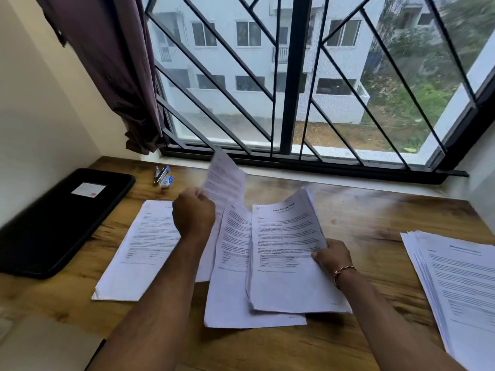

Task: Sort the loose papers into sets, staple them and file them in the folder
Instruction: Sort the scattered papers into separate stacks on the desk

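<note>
A wooden desk (375,226) stands below a barred window (294,76). The left hand (193,213) pinches one raised sheet (225,180); the right hand (333,257) grips a sheaf (288,253). Printed text is too blurred to read. A black folder (59,220) with a white label (88,189) lies far left, a stapler (162,175) beside it.

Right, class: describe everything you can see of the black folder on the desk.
The folder is black, matte and looks like plastic, with rounded corners. It lies closed and flat at the desk's far left, beside the wall, turned at an angle. A white label with a small red mark sits on its cover. Neither hand touches it, and the nearest paper stack lies apart from it. The stapler stands just past its far corner.
</note>
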